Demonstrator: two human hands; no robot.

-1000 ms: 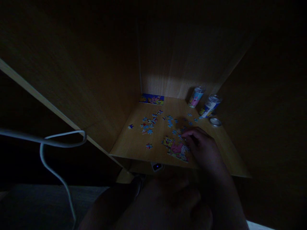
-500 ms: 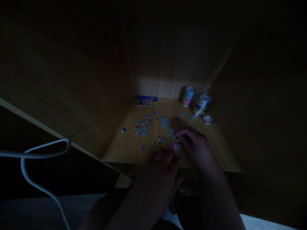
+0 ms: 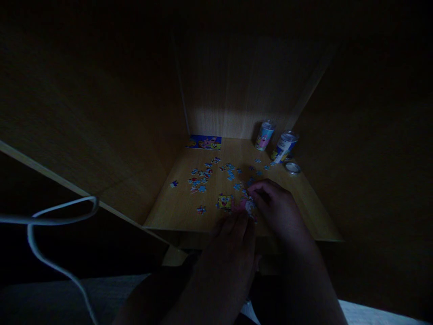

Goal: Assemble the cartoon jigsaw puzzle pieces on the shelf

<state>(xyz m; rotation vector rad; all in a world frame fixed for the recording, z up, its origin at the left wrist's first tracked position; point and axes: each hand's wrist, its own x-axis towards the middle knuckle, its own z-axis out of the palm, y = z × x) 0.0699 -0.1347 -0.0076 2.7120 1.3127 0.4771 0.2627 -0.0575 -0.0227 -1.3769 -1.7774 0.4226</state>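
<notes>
A partly joined cartoon puzzle lies near the front edge of a dim wooden desk. My right hand rests on the desk, fingers curled and pinched on a puzzle piece at the joined part's right side. My left hand reaches up from below, fingers stretched flat against the joined part's lower edge. Several loose blue pieces are scattered behind.
Two printed tins stand at the back right, with a round lid beside them. A picture card leans at the back wall. Wooden side panels enclose the desk. A white cable hangs at left.
My left hand came up from my lap to the joined puzzle's lower edge. My right hand drew slightly back with its pinched piece.
</notes>
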